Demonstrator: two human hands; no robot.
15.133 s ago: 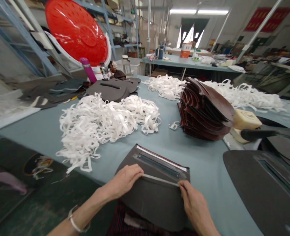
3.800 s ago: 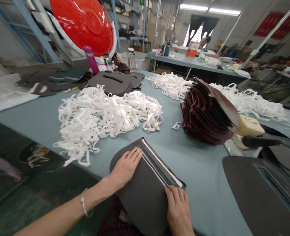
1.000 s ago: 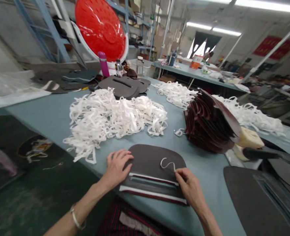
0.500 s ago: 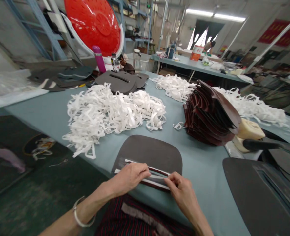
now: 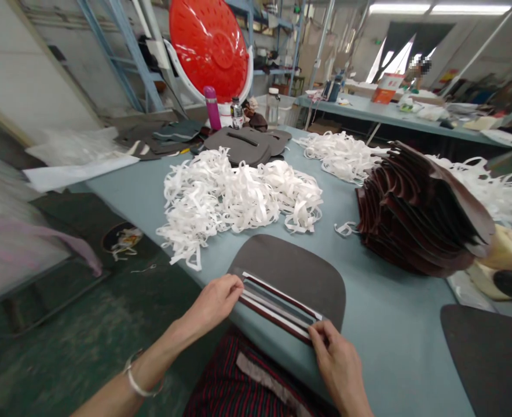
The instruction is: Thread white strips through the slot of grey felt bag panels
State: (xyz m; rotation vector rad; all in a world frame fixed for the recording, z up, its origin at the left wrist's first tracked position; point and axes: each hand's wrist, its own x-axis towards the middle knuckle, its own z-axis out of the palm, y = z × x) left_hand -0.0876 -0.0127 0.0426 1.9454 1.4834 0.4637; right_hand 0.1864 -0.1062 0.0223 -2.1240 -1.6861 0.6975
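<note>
A dark grey leather panel (image 5: pixel 297 272) with a slot and white tape strips (image 5: pixel 277 301) along its near edge lies on the grey-blue table (image 5: pixel 386 324) in front of me. My left hand (image 5: pixel 212 298) pinches the left end of the taped edge, fingers closed on it. At the right end of that edge my right hand (image 5: pixel 338 362) pinches it the same way. Both hands press the folded strip along the table's front edge.
A heap of white tape strips (image 5: pixel 238 200) lies behind the panel, another heap (image 5: pixel 343 153) farther back. A fanned stack of brown leather pieces (image 5: pixel 416 211) stands to the right. Dark panels (image 5: pixel 245 145) sit at the back, one (image 5: pixel 490 359) at near right. A red round lid (image 5: pixel 210 40) leans behind.
The panel was turned so its taped slot edge faces me. My right hand dropped a peeled strip, and both hands moved onto the ends of the near edge.
</note>
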